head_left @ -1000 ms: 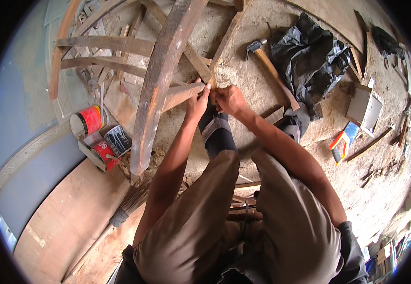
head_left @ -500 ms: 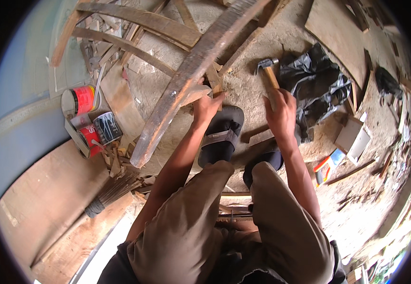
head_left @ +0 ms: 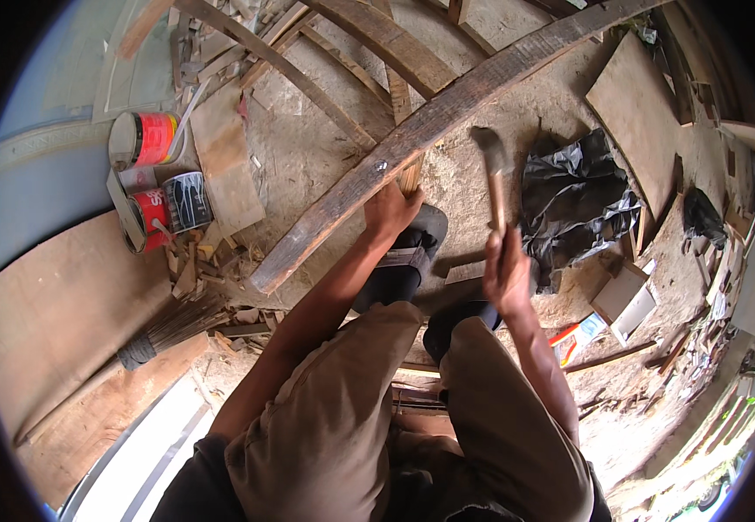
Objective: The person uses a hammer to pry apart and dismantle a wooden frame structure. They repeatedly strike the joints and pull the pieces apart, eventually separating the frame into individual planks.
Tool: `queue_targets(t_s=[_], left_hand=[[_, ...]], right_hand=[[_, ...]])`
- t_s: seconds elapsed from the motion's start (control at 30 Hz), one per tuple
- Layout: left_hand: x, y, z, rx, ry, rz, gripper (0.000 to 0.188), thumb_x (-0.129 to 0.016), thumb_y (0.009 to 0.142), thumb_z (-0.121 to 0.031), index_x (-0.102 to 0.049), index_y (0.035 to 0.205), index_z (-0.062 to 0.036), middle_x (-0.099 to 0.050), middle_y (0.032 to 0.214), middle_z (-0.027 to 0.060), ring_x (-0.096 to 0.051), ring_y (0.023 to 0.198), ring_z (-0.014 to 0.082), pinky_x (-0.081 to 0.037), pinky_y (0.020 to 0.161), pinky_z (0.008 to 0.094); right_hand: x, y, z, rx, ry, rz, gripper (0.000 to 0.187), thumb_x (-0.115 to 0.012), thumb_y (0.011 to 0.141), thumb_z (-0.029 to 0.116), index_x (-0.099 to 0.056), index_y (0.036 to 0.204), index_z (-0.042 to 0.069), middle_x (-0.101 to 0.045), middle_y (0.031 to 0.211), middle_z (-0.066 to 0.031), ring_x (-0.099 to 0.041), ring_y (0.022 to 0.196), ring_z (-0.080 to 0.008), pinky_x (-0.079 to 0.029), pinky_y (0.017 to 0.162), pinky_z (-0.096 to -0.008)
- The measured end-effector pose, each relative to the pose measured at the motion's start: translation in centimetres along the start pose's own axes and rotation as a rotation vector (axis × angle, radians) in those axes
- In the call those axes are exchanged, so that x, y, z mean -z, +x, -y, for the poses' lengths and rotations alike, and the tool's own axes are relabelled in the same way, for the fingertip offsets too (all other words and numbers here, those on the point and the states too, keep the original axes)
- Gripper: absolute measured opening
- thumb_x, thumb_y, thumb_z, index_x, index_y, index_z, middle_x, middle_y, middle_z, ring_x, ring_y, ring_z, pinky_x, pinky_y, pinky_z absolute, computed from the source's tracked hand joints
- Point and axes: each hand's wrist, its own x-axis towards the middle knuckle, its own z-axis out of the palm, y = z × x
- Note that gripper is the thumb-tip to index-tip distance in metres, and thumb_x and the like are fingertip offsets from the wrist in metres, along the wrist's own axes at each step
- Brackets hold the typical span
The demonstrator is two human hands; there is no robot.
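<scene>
A hammer (head_left: 497, 193) with a wooden handle is gripped in my right hand (head_left: 508, 277); its head is raised and blurred by motion. My left hand (head_left: 391, 210) is closed around the lower end of a wooden slat (head_left: 411, 174), just under a long dark wooden beam (head_left: 447, 117). That beam runs slantwise from the lower left to the upper right, above my left hand. Other wooden slats (head_left: 395, 48) join it on the far side, forming a frame. Part of my left hand's grip is hidden by the beam.
Paint cans (head_left: 153, 139) and a bundled stick broom (head_left: 168, 335) lie at the left. To the right are a crumpled black plastic sheet (head_left: 577, 196), a handsaw (head_left: 579, 335) and a white box (head_left: 628, 300). A plywood sheet (head_left: 643, 100) lies at the far right. Wood scraps litter the floor.
The wooden frame has shifted right in view, and its long beam lies at a flatter slant. My right hand has drawn nearer to me with the hammer. My left hand stays by the slat.
</scene>
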Motion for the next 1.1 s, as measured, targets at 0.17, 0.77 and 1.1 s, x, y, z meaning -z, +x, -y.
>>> queue_targets(t_s=[0.17, 0.77, 1.1], left_hand=[[-0.2, 0.0, -0.1, -0.194, 0.062, -0.275, 0.062, -0.076, 0.071, -0.036, -0.057, 0.118, -0.0009, -0.061, 0.110, 0.0226, -0.060, 0.103, 0.0383, -0.048, 0.088, 0.0451], [-0.9, 0.2, 1.0, -0.157, 0.215, -0.058, 0.092, -0.074, 0.073, -0.045, -0.036, 0.137, 0.0077, -0.043, 0.135, 0.0284, -0.040, 0.128, 0.0410, -0.029, 0.107, 0.0516], [-1.8, 0.4, 1.6, -0.223, 0.221, -0.203, 0.077, -0.074, 0.068, -0.047, -0.053, 0.123, 0.0026, -0.051, 0.121, 0.0326, -0.052, 0.107, 0.0475, -0.040, 0.094, 0.0566]], right_hand=[[-2.4, -1.0, 1.9, 0.016, -0.007, 0.227, 0.028, -0.044, 0.100, 0.019, -0.041, 0.120, 0.000, -0.061, 0.069, -0.0259, -0.062, 0.068, -0.0491, -0.047, 0.060, -0.0538], [-3.8, -1.0, 1.8, 0.016, -0.012, 0.226, 0.024, -0.044, 0.100, 0.022, -0.040, 0.106, -0.001, -0.055, 0.068, -0.0316, -0.056, 0.068, -0.0538, -0.041, 0.055, -0.0572], [-3.9, 0.1, 0.4, 0.434, -0.323, 0.082, 0.021, -0.043, 0.100, 0.016, -0.041, 0.102, -0.005, -0.054, 0.060, -0.0216, -0.057, 0.055, -0.0465, -0.044, 0.050, -0.0531]])
